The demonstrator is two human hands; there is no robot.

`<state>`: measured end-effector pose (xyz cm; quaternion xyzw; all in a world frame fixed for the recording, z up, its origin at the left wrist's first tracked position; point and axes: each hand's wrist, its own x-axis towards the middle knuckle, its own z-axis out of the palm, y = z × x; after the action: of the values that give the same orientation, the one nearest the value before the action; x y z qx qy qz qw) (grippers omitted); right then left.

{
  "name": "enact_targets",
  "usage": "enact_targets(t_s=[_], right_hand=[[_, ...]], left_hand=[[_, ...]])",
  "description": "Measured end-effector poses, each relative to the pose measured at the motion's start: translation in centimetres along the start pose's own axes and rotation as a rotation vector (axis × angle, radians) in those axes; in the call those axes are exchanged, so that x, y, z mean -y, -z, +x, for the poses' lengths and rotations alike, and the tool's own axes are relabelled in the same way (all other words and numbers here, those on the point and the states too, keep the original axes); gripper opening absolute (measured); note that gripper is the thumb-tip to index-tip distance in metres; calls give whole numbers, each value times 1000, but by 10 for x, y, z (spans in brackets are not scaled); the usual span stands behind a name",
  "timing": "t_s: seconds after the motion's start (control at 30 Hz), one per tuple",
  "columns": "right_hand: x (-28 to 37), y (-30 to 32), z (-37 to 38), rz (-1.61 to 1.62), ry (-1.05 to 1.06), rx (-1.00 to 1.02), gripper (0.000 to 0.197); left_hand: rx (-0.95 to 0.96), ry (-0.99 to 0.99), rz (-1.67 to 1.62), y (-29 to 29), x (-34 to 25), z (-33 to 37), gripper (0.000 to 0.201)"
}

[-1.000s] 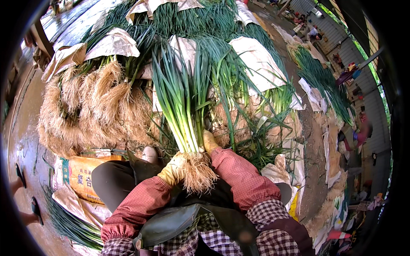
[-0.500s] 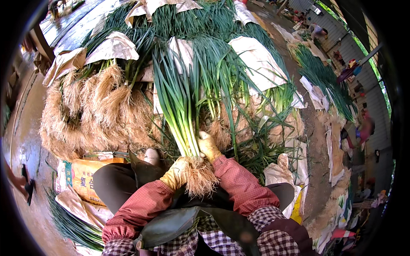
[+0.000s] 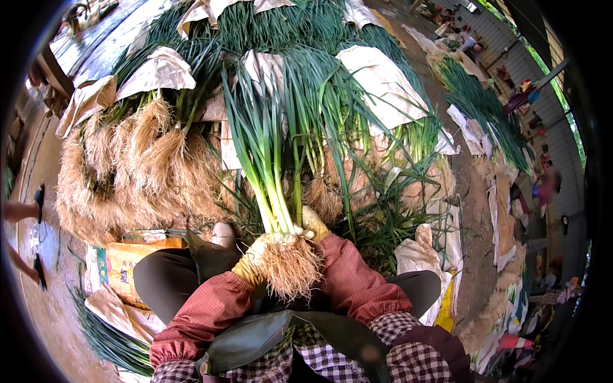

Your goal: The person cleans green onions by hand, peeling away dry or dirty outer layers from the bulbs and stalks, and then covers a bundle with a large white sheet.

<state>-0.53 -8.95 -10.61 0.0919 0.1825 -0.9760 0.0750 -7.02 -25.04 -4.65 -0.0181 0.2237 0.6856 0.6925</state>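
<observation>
My left hand, in a yellowish work glove, is closed round the lower end of a bunch of green onions. Their long green leaves point away from me, and the pale bases lie at my glove. A thick tuft of tan roots hangs toward my lap and covers part of the left fingers. At the right side of the bases, my gloved right hand is closed on a stalk beside the bunch; its fingertips are partly hidden behind the stems.
Heaped green onions with matted roots lie ahead, partly under pale sacking. Loose leaves lie to the right. An orange printed sack and another bundle are at my left. A person's feet stand at the far left.
The bunch has shifted slightly left, and its root tuft has turned more toward me. My right hand sits a little lower, more behind the stems. Another person's second foot now shows at left.
</observation>
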Motion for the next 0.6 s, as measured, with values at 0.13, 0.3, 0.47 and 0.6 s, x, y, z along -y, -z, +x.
enact_targets(t_s=[0.13,0.3,0.47,0.6], right_hand=[[-20,22,-7,-42,5,-124,32],[-65,63,-47,-1440,-210,-753,36],[-38,57,-101,-1780,-886,-657,40],[23,-5,-40,-1707,252,-1170,40]], left_hand=[[-15,-14,39,9,4,8,25],[72,27,-99,-2,-6,7,24],[-89,-50,-38,0,-1,11,26],[-213,96,-41,12,-3,7,31]])
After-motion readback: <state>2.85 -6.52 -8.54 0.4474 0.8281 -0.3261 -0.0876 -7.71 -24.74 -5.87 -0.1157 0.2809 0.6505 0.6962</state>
